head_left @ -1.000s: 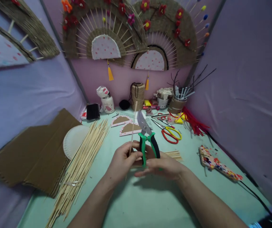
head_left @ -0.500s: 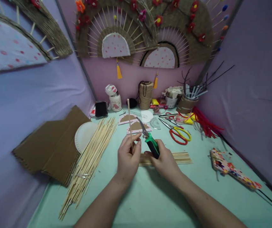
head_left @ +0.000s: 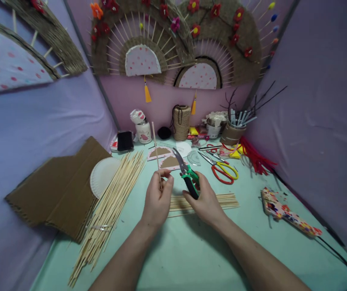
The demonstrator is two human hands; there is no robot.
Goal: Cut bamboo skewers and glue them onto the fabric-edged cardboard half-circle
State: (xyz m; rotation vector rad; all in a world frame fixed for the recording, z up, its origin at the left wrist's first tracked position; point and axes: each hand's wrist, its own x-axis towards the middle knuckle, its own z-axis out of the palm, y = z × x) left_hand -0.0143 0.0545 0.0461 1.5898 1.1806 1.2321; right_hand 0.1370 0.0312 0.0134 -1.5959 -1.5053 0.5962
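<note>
My left hand [head_left: 158,194] pinches a thin bamboo stick [head_left: 154,141] that points up and tilts slightly left. To its right, my right hand [head_left: 205,200] grips green-and-black handled pruning shears [head_left: 190,184], whose curved blade points up and left, apart from the stick. Beneath both hands a row of bamboo sticks [head_left: 226,201] lies crosswise on the table, partly hidden by them. Beyond the shears are two half-round brown cardboard pieces [head_left: 173,162] with spotted white edging. A large pile of bamboo sticks [head_left: 109,214] lies to the left.
Brown cardboard [head_left: 58,186] and a white paper plate [head_left: 102,173] lie left. Red-and-yellow scissors [head_left: 223,173] rest right of the shears. A flower-patterned glue gun [head_left: 288,214] with a cord lies far right. A twine spool [head_left: 181,123] and a jar [head_left: 143,132] stand at the back.
The stick in my left hand now leans further left. The shears' handles look more spread in my right hand. The whole view has shifted slightly.
</note>
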